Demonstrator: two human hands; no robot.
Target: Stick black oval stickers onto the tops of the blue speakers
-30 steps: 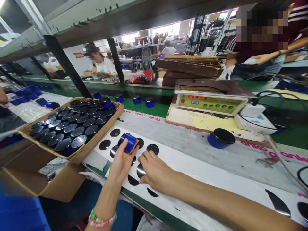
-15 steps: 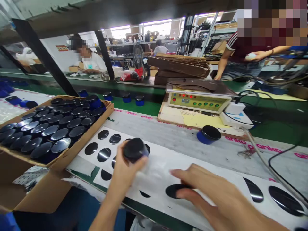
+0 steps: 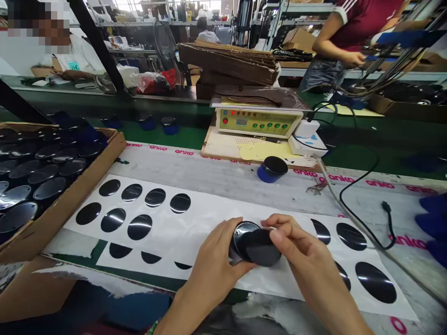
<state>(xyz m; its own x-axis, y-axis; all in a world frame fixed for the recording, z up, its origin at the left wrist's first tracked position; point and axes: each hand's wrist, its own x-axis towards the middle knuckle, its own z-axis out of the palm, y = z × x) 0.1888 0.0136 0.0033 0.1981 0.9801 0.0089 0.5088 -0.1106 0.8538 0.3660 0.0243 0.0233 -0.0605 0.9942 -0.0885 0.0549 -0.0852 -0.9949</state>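
My left hand (image 3: 218,260) is wrapped round a dark round container (image 3: 240,232), whose glossy top faces up. Pinched in the fingers of my right hand (image 3: 296,246) is a black round sticker (image 3: 263,246), which overlaps part of that top; whether it touches cannot be told. Beneath both hands lies a white sheet (image 3: 209,209) with several black discs on it, some partly cut off by sheet edges. Beyond the sheet stands a blue container with a black top (image 3: 272,169).
At the left is a cardboard box (image 3: 117,145) full of black-topped containers. A control unit (image 3: 258,123) stands behind the sheet, with cables running right. More blue containers (image 3: 433,218) are at the right edge. Two people (image 3: 344,46) (image 3: 78,53) are across the bench.
My left hand and the container have moved right, beside my right hand. The sticker has been lifted from the sheet and brought over the container's top. The view has shifted right and down.
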